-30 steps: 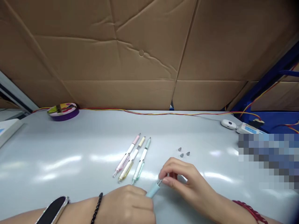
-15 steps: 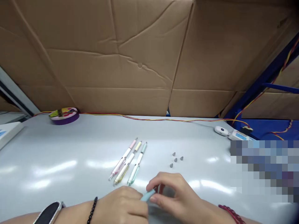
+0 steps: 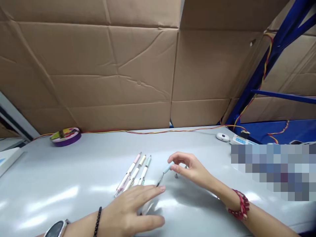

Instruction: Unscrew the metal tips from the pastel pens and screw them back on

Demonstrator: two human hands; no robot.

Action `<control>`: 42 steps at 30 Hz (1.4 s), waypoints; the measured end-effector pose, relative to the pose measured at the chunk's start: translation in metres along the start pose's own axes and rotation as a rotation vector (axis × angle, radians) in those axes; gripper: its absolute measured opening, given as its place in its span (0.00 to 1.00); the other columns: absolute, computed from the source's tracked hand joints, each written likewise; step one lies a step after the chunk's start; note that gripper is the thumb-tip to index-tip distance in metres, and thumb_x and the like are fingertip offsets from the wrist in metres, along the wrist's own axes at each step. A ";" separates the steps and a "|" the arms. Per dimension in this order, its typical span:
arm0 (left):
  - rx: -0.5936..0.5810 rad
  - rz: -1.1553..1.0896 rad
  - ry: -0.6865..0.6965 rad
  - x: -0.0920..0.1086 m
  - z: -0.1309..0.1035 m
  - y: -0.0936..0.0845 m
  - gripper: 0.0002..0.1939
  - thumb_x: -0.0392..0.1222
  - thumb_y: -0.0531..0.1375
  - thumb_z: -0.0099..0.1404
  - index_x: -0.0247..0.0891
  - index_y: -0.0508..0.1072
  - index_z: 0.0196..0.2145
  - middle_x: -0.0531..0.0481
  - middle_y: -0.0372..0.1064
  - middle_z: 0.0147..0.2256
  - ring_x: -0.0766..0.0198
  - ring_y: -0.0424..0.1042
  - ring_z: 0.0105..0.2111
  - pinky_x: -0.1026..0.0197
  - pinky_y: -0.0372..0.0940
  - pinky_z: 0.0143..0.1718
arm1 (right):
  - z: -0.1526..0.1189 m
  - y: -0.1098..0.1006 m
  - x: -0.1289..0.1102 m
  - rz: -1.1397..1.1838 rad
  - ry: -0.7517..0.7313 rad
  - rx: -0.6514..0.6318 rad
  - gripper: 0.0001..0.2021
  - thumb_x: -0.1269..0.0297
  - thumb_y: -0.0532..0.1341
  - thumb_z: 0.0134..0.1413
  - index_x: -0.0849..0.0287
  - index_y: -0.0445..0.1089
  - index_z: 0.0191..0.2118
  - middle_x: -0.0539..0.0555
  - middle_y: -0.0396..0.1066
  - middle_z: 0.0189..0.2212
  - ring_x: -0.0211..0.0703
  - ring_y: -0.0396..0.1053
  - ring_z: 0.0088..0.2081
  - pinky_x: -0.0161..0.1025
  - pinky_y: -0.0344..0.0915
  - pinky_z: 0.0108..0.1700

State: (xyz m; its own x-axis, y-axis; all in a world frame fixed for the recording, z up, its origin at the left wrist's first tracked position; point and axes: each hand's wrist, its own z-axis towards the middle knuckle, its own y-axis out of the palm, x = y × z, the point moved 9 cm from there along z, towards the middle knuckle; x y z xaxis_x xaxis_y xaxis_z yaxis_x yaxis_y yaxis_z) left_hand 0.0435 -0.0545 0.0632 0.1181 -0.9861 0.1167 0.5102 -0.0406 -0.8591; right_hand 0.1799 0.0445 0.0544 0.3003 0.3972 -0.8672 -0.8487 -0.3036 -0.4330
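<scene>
My right hand [image 3: 190, 166] pinches the light blue grip sleeve [image 3: 168, 167] of a pen between thumb and fingertips. From the sleeve's lower end a thin pen refill [image 3: 160, 179] runs down behind the fingers of my left hand [image 3: 133, 207]. The blurred white pen barrel [image 3: 146, 208] shows between that hand's thumb and index finger, which are stretched apart; the hold on it is partly hidden. Pink [image 3: 129, 171], yellow [image 3: 137, 171] and green [image 3: 146, 169] pens lie side by side beyond my left hand. A small metal pen tip [image 3: 176, 176] lies below my right fingers.
A purple round tin [image 3: 66, 140] sits at the back left. Red and yellow wires [image 3: 148, 132] run along the table's back edge, below a cardboard wall [image 3: 98, 89]. At the back right are a white device [image 3: 222, 137] and a power strip [image 3: 239, 140], beside a blue frame [image 3: 256, 79].
Both hands have moved forward, the right one farther, over the metal tips. The blue sleeve has come away from my left hand, exposing the refill. My left fingers have straightened. The view has shifted.
</scene>
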 end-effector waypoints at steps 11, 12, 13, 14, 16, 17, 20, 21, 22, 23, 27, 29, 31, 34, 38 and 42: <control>-0.196 0.020 -0.024 -0.002 -0.003 0.029 0.12 0.41 0.61 0.57 0.39 0.69 0.40 0.42 0.65 0.52 0.53 0.68 0.43 0.55 0.65 0.42 | -0.001 0.016 0.004 -0.052 0.026 -0.073 0.10 0.58 0.60 0.57 0.60 0.71 0.37 0.53 0.72 0.34 0.41 0.68 0.36 0.37 0.65 0.38; -0.212 0.021 -0.026 -0.002 -0.003 0.030 0.12 0.43 0.62 0.57 0.39 0.69 0.39 0.43 0.66 0.51 0.55 0.69 0.40 0.56 0.65 0.39 | 0.000 0.014 0.004 -0.060 0.029 -0.068 0.10 0.59 0.59 0.57 0.60 0.71 0.37 0.53 0.71 0.34 0.41 0.67 0.36 0.37 0.64 0.39; -0.228 0.026 -0.030 -0.002 -0.003 0.032 0.11 0.44 0.63 0.57 0.39 0.68 0.37 0.44 0.67 0.49 0.56 0.69 0.37 0.57 0.65 0.36 | 0.001 0.011 0.003 -0.070 0.032 -0.067 0.09 0.59 0.59 0.57 0.60 0.70 0.38 0.52 0.71 0.33 0.40 0.67 0.35 0.37 0.64 0.39; -0.241 0.039 -0.031 -0.001 -0.004 0.033 0.10 0.44 0.64 0.57 0.39 0.67 0.35 0.45 0.68 0.47 0.57 0.68 0.34 0.57 0.64 0.34 | 0.001 0.008 0.002 -0.081 0.035 -0.074 0.09 0.60 0.58 0.57 0.60 0.70 0.38 0.52 0.71 0.33 0.40 0.67 0.34 0.37 0.64 0.39; -0.249 0.062 -0.019 0.000 -0.003 0.034 0.11 0.42 0.65 0.58 0.39 0.65 0.30 0.48 0.70 0.43 0.60 0.66 0.31 0.59 0.62 0.31 | -0.001 0.001 0.000 -0.112 0.044 -0.109 0.06 0.63 0.59 0.56 0.60 0.69 0.37 0.51 0.71 0.32 0.39 0.67 0.33 0.37 0.64 0.38; -0.254 0.074 -0.007 0.001 -0.003 0.034 0.12 0.41 0.65 0.58 0.39 0.64 0.28 0.49 0.70 0.41 0.61 0.65 0.29 0.60 0.61 0.29 | -0.002 -0.003 -0.002 -0.131 0.051 -0.134 0.05 0.65 0.59 0.55 0.59 0.69 0.36 0.51 0.71 0.31 0.39 0.67 0.32 0.36 0.64 0.37; -0.269 0.100 0.014 0.001 -0.003 0.037 0.15 0.36 0.67 0.56 0.39 0.61 0.25 0.52 0.70 0.38 0.63 0.63 0.27 0.61 0.58 0.26 | -0.008 -0.012 -0.003 -0.202 0.075 -0.192 0.01 0.68 0.60 0.53 0.58 0.70 0.32 0.50 0.72 0.29 0.39 0.66 0.30 0.36 0.64 0.34; -0.273 0.100 0.020 0.000 -0.004 0.037 0.16 0.35 0.67 0.56 0.39 0.61 0.25 0.53 0.69 0.38 0.63 0.62 0.26 0.60 0.58 0.25 | -0.009 -0.014 -0.003 -0.223 0.081 -0.204 0.01 0.68 0.61 0.52 0.58 0.70 0.32 0.50 0.72 0.29 0.39 0.66 0.30 0.36 0.64 0.34; -0.272 0.099 0.026 0.001 -0.004 0.038 0.17 0.35 0.68 0.55 0.38 0.60 0.24 0.53 0.69 0.36 0.63 0.61 0.26 0.60 0.57 0.25 | -0.010 -0.015 -0.002 -0.242 0.086 -0.211 0.01 0.68 0.61 0.52 0.58 0.71 0.32 0.50 0.72 0.29 0.39 0.66 0.30 0.36 0.63 0.33; -0.269 0.095 0.031 0.001 -0.004 0.037 0.18 0.36 0.68 0.55 0.38 0.59 0.23 0.53 0.69 0.35 0.63 0.61 0.26 0.60 0.57 0.25 | -0.010 -0.016 -0.001 -0.258 0.088 -0.214 0.02 0.67 0.62 0.53 0.58 0.71 0.33 0.50 0.72 0.29 0.40 0.66 0.30 0.36 0.63 0.32; -0.256 0.102 0.049 0.004 -0.004 0.036 0.20 0.38 0.70 0.55 0.38 0.59 0.23 0.53 0.67 0.31 0.64 0.59 0.24 0.60 0.56 0.23 | -0.009 -0.012 0.002 -0.289 0.077 -0.204 0.04 0.67 0.60 0.56 0.57 0.73 0.35 0.50 0.73 0.30 0.40 0.67 0.31 0.36 0.63 0.34; -0.245 0.106 0.054 0.005 -0.004 0.034 0.20 0.38 0.70 0.55 0.38 0.59 0.23 0.53 0.67 0.31 0.64 0.59 0.24 0.60 0.56 0.23 | -0.008 -0.009 0.001 -0.286 0.068 -0.208 0.05 0.67 0.59 0.57 0.57 0.73 0.35 0.50 0.74 0.31 0.40 0.68 0.32 0.37 0.63 0.35; -0.230 0.099 0.064 0.005 -0.003 0.032 0.19 0.38 0.70 0.56 0.38 0.60 0.22 0.52 0.67 0.31 0.64 0.59 0.24 0.61 0.57 0.24 | -0.008 -0.008 0.001 -0.275 0.066 -0.217 0.06 0.67 0.59 0.58 0.58 0.73 0.36 0.51 0.75 0.32 0.41 0.69 0.33 0.37 0.64 0.36; -0.223 0.083 0.074 0.006 -0.002 0.032 0.18 0.38 0.70 0.54 0.38 0.62 0.22 0.52 0.67 0.31 0.64 0.58 0.24 0.61 0.59 0.24 | -0.008 -0.005 0.001 -0.241 0.061 -0.232 0.06 0.67 0.59 0.58 0.59 0.74 0.37 0.51 0.75 0.32 0.41 0.70 0.34 0.37 0.65 0.38; -0.211 0.081 0.055 0.005 -0.001 0.029 0.16 0.35 0.70 0.54 0.37 0.64 0.23 0.52 0.69 0.31 0.64 0.60 0.25 0.61 0.60 0.24 | -0.009 0.006 -0.001 -0.175 0.036 -0.262 0.07 0.67 0.59 0.59 0.59 0.74 0.38 0.51 0.76 0.34 0.40 0.72 0.36 0.36 0.66 0.41; -0.186 0.065 0.067 0.010 0.000 0.026 0.14 0.33 0.68 0.57 0.37 0.65 0.23 0.51 0.70 0.33 0.63 0.64 0.28 0.62 0.63 0.26 | -0.015 0.024 -0.006 -0.161 0.015 -0.339 0.06 0.66 0.61 0.58 0.57 0.75 0.39 0.50 0.77 0.33 0.40 0.72 0.35 0.34 0.66 0.40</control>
State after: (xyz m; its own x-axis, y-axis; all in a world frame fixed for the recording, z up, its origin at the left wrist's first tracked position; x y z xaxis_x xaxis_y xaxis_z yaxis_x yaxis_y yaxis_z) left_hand 0.0580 -0.0653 0.0417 0.0854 -0.9959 0.0296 0.3363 0.0008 -0.9418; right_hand 0.1638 0.0215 0.0458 0.4270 0.4511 -0.7837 -0.5985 -0.5087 -0.6189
